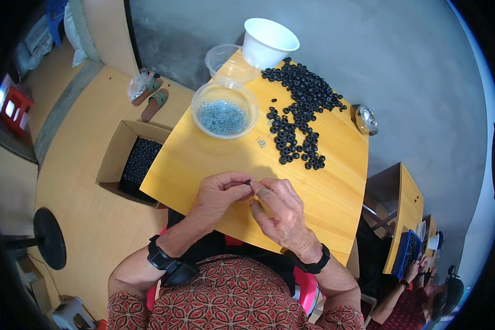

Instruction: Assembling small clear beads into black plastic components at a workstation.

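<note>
At the lower centre of the frame the left hand (pixel 219 193) and right hand (pixel 283 212) are meeting over the wooden table (pixel 335 192), fingertips pinching one small black ring (pixel 248 182) between them. This is looking like a fitting step, with the ring being worked at the fingertips. Any further piece would be lying in the black ring pile (pixel 301 110) or the clear tub of small metal parts (pixel 224 115), both upper centre.

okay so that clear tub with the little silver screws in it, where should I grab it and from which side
Grip the clear tub by its rim on the near edge, coming from above: it stands upright and open, the empty tub crowds its far side, and black rings lie to its right.
</note>
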`<action>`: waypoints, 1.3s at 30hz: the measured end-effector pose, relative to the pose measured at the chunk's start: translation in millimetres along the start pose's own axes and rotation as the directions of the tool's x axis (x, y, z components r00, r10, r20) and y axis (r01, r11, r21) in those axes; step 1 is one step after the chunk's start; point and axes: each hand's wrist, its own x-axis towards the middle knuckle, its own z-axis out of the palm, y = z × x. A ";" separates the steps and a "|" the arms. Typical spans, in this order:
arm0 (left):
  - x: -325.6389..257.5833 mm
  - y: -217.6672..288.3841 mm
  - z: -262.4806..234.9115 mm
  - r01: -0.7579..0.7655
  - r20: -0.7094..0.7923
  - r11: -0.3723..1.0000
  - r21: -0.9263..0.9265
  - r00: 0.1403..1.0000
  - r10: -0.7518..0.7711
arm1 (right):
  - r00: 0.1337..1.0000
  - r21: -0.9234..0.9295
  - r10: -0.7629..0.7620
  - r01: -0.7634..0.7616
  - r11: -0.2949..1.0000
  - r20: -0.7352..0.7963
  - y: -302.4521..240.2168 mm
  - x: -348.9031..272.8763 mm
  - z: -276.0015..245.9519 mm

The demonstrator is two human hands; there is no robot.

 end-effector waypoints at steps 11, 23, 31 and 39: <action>4.2 0.0 2.3 0.057 -0.056 0.998 -0.011 0.997 -0.058 | 0.845 0.130 0.481 -0.463 0.877 -0.233 127.6 -1.0 -42.2; 3.4 -0.3 -0.9 0.020 -0.005 1.000 -0.020 1.000 -0.020 | 0.905 -0.257 0.423 -0.399 0.880 0.041 168.5 20.3 -33.4; 2.9 -0.3 -1.3 0.043 0.001 0.997 -0.061 0.999 -0.043 | 0.921 -0.291 0.384 -0.351 0.890 0.064 161.3 23.3 -30.0; 2.2 -2.4 -2.3 0.049 -0.030 0.999 -0.006 0.998 -0.049 | 0.955 -0.233 0.294 -0.280 0.931 0.029 115.3 21.6 -49.7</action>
